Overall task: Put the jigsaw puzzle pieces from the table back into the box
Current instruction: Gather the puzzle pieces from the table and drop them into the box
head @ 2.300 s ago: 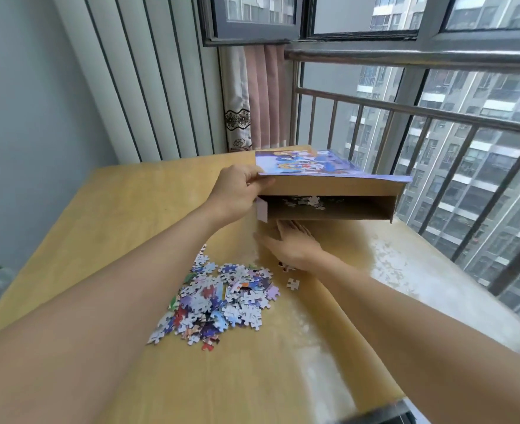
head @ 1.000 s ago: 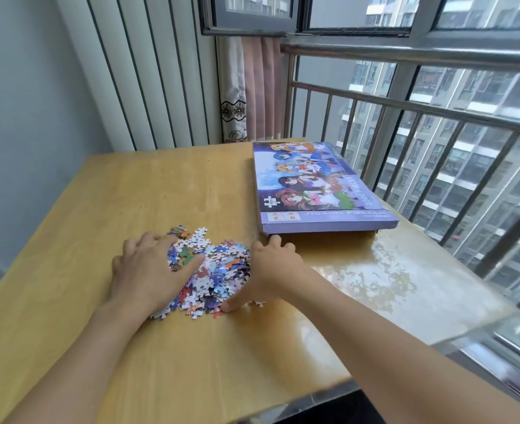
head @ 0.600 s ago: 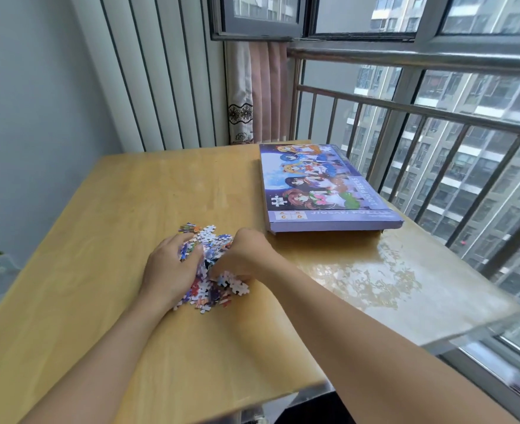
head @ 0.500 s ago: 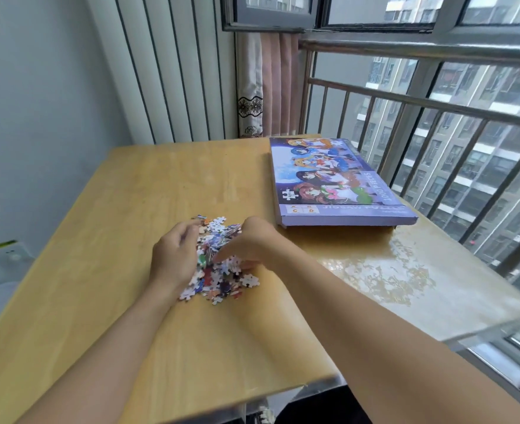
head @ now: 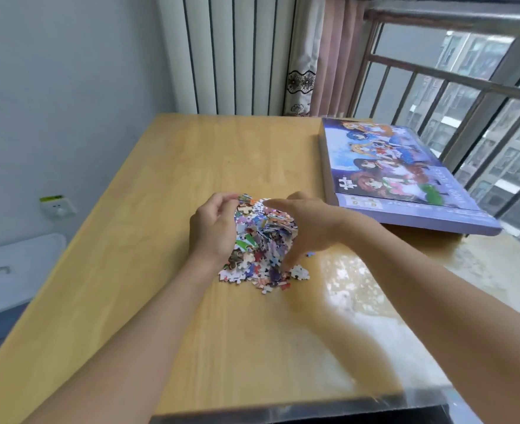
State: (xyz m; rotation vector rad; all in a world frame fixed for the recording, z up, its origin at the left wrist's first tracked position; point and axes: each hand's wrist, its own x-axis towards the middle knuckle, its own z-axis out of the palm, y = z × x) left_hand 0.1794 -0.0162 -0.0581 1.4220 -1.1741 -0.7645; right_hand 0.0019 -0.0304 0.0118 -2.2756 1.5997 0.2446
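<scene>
Near the middle of the wooden table, a heap of jigsaw puzzle pieces is squeezed upward between two bare hands. Most pieces are bunched into a colourful mound held between the palms, while a fringe of loose ones lies flat on the tabletop at the near side of the heap, and one small stray piece sits just to the right of it. The left hand cups the left flank of the mound, fingers curled in over the top; the right hand presses against the right flank with fingers bent down toward the table, so both hands are closed in on the pile rather than spread. Beyond the right hand, at the table's far right, lies the box, flat and closed, its lid printed with cartoon characters on a blue ground. A small white puzzle-piece logo shows near its front left corner, and pale lettering along the right edge appears to read "1000 PIECES", though it is blurred; the writing on the purple front strip is too small to read. Behind the table stand a ribbed white wall panel, a pink curtain and a metal window railing. On the left wall sits a white socket.
</scene>
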